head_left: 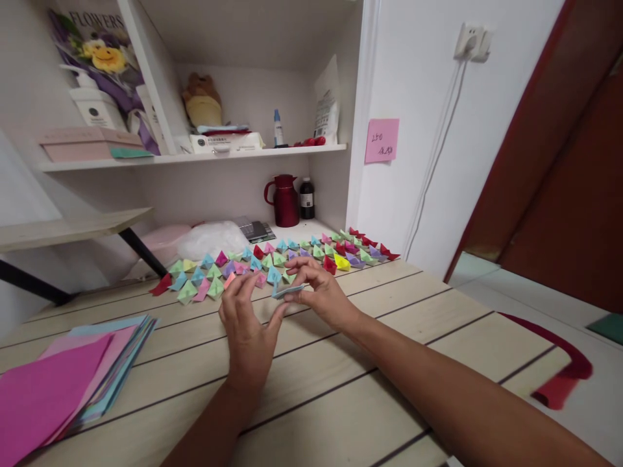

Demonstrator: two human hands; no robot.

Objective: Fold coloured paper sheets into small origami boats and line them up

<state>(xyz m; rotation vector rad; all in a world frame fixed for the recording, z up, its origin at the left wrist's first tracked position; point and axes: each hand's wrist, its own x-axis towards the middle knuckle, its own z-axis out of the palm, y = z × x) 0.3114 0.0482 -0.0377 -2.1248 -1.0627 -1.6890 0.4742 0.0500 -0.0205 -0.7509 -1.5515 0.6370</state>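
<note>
Your right hand has its grip pinched on a light-blue folded paper, mid-frame, above the surface. Your left hand, grip loose, thumb and fingers apart, is just left of it; contact unclear. Multicolored origami boats sit behind, center frame; colored paper sheets stacked lower left.

At the upper left of the frame we see a yellow smiling flower in a purple-wrapped bouquet, and a white pump bottle behind a flat pale-pink box. Toward the upper centre, we find a brown-and-yellow plush toy above a white shelf. Below it, we spot a dark red jug just beside a dark bottle with a white label. At the upper right, we see a white wall socket with a plugged-in white cable.
</note>
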